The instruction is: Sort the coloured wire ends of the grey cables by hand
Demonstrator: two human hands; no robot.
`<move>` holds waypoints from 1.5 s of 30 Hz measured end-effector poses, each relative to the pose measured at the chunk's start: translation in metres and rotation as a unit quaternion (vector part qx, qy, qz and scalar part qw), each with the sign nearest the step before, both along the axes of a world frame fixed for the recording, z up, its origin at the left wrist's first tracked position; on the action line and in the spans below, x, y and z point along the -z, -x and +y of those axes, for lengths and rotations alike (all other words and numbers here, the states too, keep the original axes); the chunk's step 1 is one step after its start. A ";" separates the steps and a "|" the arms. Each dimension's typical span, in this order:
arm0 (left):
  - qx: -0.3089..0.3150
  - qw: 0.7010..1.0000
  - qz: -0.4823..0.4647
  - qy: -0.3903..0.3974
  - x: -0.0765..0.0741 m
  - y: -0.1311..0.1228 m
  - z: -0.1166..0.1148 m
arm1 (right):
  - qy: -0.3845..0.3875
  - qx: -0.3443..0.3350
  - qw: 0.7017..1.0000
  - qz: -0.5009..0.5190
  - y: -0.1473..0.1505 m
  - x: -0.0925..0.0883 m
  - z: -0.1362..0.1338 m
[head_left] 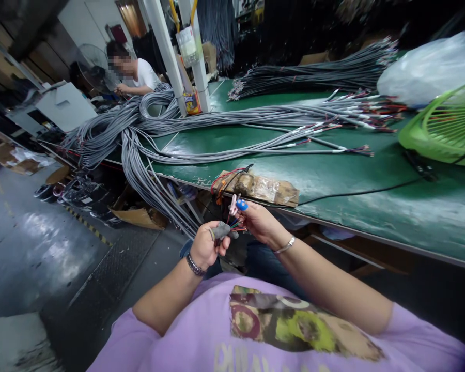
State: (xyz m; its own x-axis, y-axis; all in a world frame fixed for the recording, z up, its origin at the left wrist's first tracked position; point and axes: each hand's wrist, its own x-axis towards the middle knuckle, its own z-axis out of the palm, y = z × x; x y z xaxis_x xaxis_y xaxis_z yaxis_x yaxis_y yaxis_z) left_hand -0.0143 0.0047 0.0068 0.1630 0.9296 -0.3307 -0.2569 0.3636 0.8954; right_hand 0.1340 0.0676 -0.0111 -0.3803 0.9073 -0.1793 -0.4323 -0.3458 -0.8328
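In front of my body, below the bench edge, my left hand (213, 243) is closed around the end of a grey cable, with grey covers on some of its fingers. Thin coloured wires (237, 226) fan out of that grip to the right. My right hand (259, 221) pinches at the tips of these wires; a blue cover (242, 205) sits on its thumb. Beside that thumb is a small pinkish-white piece (233, 204), too small to name. Just beyond the hands, a taped wooden block (261, 189) with red and black leads lies on the bench edge.
Grey cables (217, 153) stretch along the green bench (333, 178), some hanging over its front edge at left. Black cables (306, 77) lie behind. A green fan (445, 124) and a white plastic bag (434, 67) stand at right. Another person (145, 75) sits at the far left.
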 end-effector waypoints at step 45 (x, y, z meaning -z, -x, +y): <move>-0.057 0.998 0.015 -0.006 0.000 -0.013 -0.006 | 0.087 0.012 0.991 0.099 0.010 -0.005 -0.004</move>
